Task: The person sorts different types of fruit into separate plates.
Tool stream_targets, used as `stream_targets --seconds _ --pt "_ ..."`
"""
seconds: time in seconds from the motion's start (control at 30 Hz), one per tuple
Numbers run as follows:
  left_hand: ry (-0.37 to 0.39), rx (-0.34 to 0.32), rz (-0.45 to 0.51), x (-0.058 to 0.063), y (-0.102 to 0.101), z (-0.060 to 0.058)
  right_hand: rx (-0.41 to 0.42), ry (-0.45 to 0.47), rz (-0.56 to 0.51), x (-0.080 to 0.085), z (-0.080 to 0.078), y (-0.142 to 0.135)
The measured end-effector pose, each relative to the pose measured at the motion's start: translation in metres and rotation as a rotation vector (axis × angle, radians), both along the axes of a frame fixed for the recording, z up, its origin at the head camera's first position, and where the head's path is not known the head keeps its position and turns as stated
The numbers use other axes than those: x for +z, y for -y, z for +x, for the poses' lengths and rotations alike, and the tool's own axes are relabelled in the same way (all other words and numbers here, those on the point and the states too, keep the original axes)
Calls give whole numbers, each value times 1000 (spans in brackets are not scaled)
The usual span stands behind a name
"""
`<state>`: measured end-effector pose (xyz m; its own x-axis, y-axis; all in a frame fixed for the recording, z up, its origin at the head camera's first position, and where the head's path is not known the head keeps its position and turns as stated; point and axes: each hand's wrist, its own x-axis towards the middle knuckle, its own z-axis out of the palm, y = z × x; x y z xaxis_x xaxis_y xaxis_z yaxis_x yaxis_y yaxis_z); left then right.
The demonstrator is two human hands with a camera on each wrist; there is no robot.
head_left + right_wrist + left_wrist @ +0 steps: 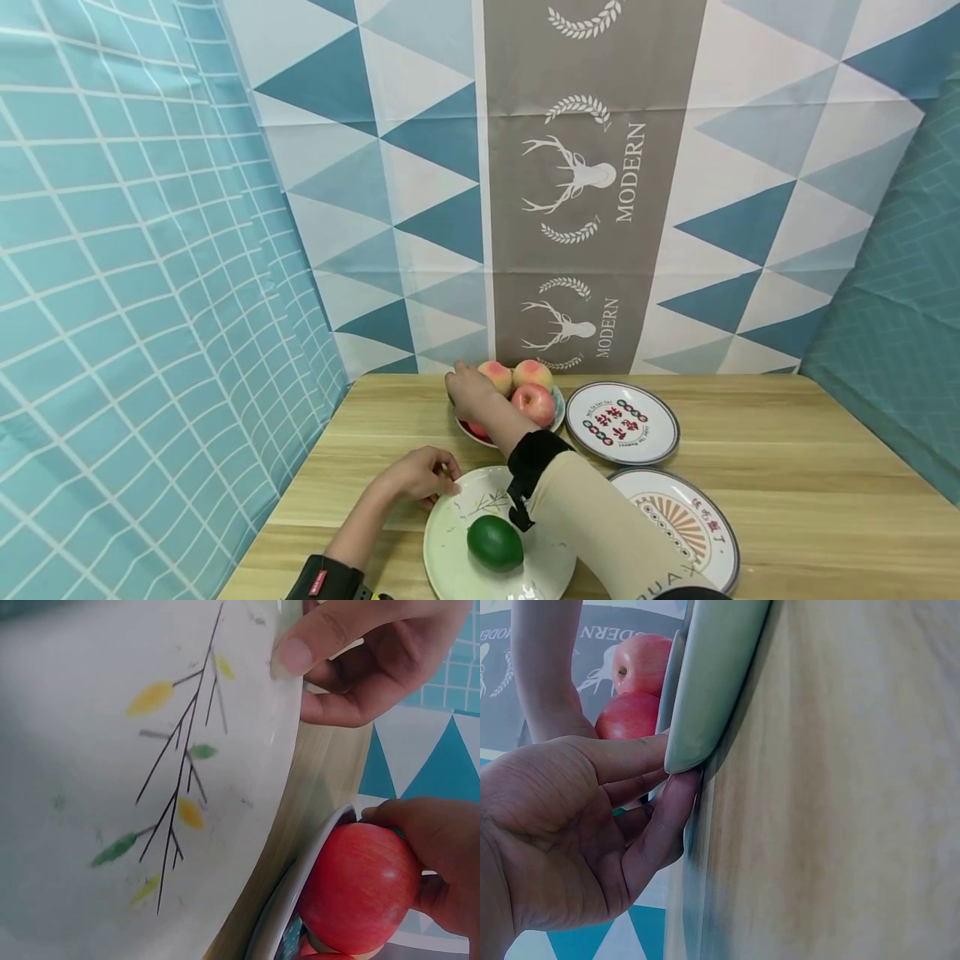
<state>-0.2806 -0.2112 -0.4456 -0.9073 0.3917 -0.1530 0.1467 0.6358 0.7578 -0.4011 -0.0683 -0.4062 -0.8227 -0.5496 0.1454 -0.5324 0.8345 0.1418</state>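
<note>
My left hand (pixel 423 475) holds the rim of a pale green plate (pixel 450 542), thumb and fingers on either side of the edge in the left wrist view. On that plate lies a dark green lime-shaped fruit (pixel 495 543). Farther back, my right hand (pixel 472 393) reaches over the left side of a fruit bowl (pixel 559 410). Its fingers curl round a green fruit (pixel 398 832), mostly hidden behind the hand and a red apple (pixel 360 889). Two peaches (pixel 532 373) and another pinkish apple (pixel 533 404) also sit in the bowl.
Right of the bowl lies a white plate with red lettering (pixel 622 422). Nearer, another patterned plate (pixel 708 533) is partly covered by my right sleeve (pixel 600 521). The wooden table (pixel 810 467) ends at a patterned cloth backdrop (pixel 585 325).
</note>
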Motion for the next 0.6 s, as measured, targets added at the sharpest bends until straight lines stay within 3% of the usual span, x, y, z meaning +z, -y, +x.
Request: stream_targets --seconds 0.6 --pt "-4 -23 5 -1 5 2 92 6 -97 15 12 0"
